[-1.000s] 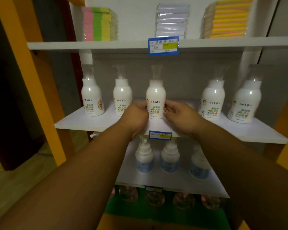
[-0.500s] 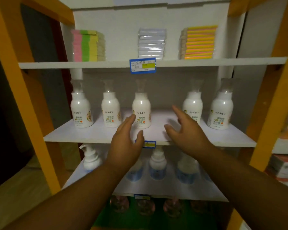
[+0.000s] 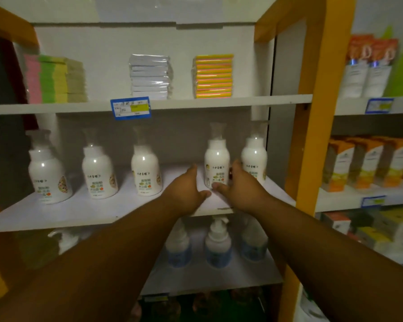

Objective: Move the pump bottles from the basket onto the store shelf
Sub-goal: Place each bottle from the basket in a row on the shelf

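Dim, soft picture here. The clear pump tops on the five pump bottles (image 3: 99, 170) melt into the grey back wall, and the label print is too blurred to read. The right hand (image 3: 240, 188) covers the lower right of the fourth bottle (image 3: 216, 159), so I cannot tell whether it touches. Its fingers (image 3: 236, 165) run straight up into the gap between that bottle and the fifth bottle (image 3: 254, 156), and the thumb stretches across in front of the base. The left hand (image 3: 184, 191) lies open just beside the same bottle's left side, fingers straight and together, its thumb tip nearly meeting the other thumb. Neither hand grips anything.

All five bottles stand upright on the middle shelf (image 3: 56, 212), a flat white board. They are glossy white plastic with rounded shoulders, and the gap between third and fourth is wider.

Above sit stacked sponges (image 3: 56, 77), wrapped white packs (image 3: 149, 76) and yellow-pink striped pads (image 3: 213, 76), with a blue price tag (image 3: 130, 108) on the shelf edge. Below, blue-labelled bottles (image 3: 218, 246) are partly hidden behind both forearms. An orange upright (image 3: 312, 112) splits off the next bay of orange boxes (image 3: 368, 163), cut off at the frame edge.
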Demonstrator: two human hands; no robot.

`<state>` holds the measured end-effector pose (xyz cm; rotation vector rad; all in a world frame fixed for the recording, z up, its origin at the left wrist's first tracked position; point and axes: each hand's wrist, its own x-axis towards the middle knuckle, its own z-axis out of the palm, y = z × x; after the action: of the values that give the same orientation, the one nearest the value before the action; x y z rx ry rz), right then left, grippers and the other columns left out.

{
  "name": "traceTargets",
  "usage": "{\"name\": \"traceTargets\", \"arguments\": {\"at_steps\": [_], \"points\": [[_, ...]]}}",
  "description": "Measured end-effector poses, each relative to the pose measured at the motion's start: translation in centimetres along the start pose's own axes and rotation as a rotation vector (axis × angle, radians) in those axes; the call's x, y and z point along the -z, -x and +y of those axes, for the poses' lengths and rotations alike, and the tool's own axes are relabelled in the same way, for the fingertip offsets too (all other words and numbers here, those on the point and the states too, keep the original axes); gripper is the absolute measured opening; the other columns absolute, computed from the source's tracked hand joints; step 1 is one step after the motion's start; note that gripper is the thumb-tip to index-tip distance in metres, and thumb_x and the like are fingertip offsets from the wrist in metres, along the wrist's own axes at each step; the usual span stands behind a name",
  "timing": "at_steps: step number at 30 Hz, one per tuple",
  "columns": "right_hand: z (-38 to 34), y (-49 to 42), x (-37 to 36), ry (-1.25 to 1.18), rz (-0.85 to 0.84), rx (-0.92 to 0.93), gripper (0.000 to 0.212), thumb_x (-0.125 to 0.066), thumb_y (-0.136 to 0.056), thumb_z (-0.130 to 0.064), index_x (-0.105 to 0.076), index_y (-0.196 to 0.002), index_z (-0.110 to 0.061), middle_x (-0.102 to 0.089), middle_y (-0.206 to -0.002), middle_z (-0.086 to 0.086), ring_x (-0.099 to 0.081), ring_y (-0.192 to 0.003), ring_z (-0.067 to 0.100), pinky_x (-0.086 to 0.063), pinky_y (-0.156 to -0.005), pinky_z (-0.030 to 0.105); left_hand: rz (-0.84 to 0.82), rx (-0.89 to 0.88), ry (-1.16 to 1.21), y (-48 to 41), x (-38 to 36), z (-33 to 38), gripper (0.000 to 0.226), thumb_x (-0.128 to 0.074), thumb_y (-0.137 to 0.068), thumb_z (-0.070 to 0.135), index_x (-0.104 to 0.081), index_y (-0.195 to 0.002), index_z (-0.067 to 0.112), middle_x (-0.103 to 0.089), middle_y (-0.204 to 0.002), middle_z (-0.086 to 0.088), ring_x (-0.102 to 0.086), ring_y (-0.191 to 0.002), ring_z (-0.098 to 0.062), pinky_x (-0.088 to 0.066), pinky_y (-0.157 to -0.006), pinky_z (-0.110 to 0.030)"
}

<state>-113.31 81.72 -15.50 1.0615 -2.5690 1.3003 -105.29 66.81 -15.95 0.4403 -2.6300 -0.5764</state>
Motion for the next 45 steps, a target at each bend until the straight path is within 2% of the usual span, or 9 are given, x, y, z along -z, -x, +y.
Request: {"name": "traceTargets", "arguments": {"at_steps": [3,7,10,15,24,31,38,42,45], "points": [[0.3,-0.4,0.3,-0.010,-0.010,-0.001,0.048,-0.071,-0.091,-0.032,-0.052,-0.133,-0.019,-0.066,-0.130,0.003,-0.063,-0.119,0.022,-0.049,-0.104,0.045,0.038,-0.051,-0.009,-0.2,-0.4,-0.2,0.083,-0.067,-0.090,0.040,-0.021,-0.156,0.020,-0.042,-0.154,-0.005,-0.045,-0.137,-0.024,-0.037,-0.106,-0.033],[0.6,-0.5,-0.2,0.032,0.010,0.019,0.038,-0.067,-0.094,-0.029,-0.056,-0.130,-0.023,-0.067,-0.127,0.000,-0.064,-0.116,0.020,-0.050,-0.101,0.040,0.037,-0.095,0.061,0.5,-0.1,-0.6,0.070,-0.065,-0.092,0.031,-0.031,-0.153,0.025,-0.051,-0.147,-0.002,-0.052,-0.131,-0.023,-0.036,-0.095,-0.027],[0.6,-0.5,-1.1,0.093,0.036,0.045,0.041,-0.065,-0.094,-0.029,-0.053,-0.133,-0.025,-0.067,-0.127,-0.001,-0.065,-0.113,0.019,-0.052,-0.100,0.042,0.001,-0.108,0.089,0.8,0.4,-0.4,0.065,-0.064,-0.092,0.025,-0.036,-0.150,0.026,-0.055,-0.143,-0.001,-0.056,-0.125,-0.022,-0.037,-0.092,-0.025],[0.0,-0.3,-1.7,0.114,0.023,0.060,0.046,-0.065,-0.094,-0.032,-0.051,-0.138,-0.027,-0.065,-0.132,-0.002,-0.064,-0.117,0.021,-0.052,-0.100,0.044,-0.001,-0.085,0.097,2.1,1.4,-0.7,0.064,-0.062,-0.092,0.020,-0.037,-0.151,0.026,-0.054,-0.144,-0.001,-0.056,-0.125,-0.021,-0.039,-0.097,-0.027],[-2.5,0.2,-3.3,-0.012,-0.046,0.062,0.038,-0.065,-0.094,-0.033,-0.063,-0.131,-0.025,-0.071,-0.125,-0.004,-0.068,-0.111,0.017,-0.053,-0.100,0.046,-0.043,-0.070,-0.022,4.9,4.1,-2.7,0.065,-0.056,-0.095,0.019,-0.028,-0.154,0.024,-0.056,-0.140,-0.004,-0.058,-0.116,-0.023,-0.039,-0.090,-0.026],[-2.2,0.8,-3.7,0.100,-0.096,0.107,0.052,-0.061,-0.094,-0.042,-0.047,-0.144,-0.037,-0.065,-0.135,-0.005,-0.064,-0.118,0.019,-0.052,-0.100,0.048,-0.041,-0.036,0.055,5.5,4.2,-2.8,0.061,-0.057,-0.093,0.016,-0.035,-0.149,0.025,-0.056,-0.141,-0.002,-0.056,-0.121,-0.025,-0.046,-0.103,-0.038],[-2.0,0.3,-3.9,0.170,-0.169,0.107,0.062,-0.058,-0.094,-0.047,-0.034,-0.151,-0.039,-0.059,-0.144,-0.007,-0.059,-0.126,0.018,-0.048,-0.106,0.047,-0.044,-0.020,0.088,5.9,4.5,-2.6,0.058,-0.057,-0.091,0.010,-0.041,-0.146,0.022,-0.057,-0.138,-0.003,-0.057,-0.118,-0.025,-0.049,-0.101,-0.038],[-2.0,0.0,-3.9,0.188,-0.204,0.104,0.063,-0.055,-0.097,-0.044,-0.029,-0.154,-0.038,-0.058,-0.145,-0.006,-0.059,-0.126,0.019,-0.047,-0.106,0.045,-0.089,0.010,0.056,5.6,4.8,-2.2,0.064,-0.056,-0.090,0.009,-0.034,-0.149,0.020,-0.058,-0.135,-0.005,-0.058,-0.113,-0.025,-0.050,-0.098,-0.037],[-2.0,0.0,-4.0,0.210,-0.211,0.107,0.061,-0.052,-0.099,-0.041,-0.027,-0.154,-0.036,-0.058,-0.144,-0.003,-0.060,-0.123,0.022,-0.047,-0.105,0.049,-0.137,0.032,-0.001,5.4,4.8,-1.8,0.075,-0.054,-0.092,0.010,-0.017,-0.157,0.018,-0.057,-0.136,-0.007,-0.058,-0.114,-0.025,-0.049,-0.096,-0.035]]}}
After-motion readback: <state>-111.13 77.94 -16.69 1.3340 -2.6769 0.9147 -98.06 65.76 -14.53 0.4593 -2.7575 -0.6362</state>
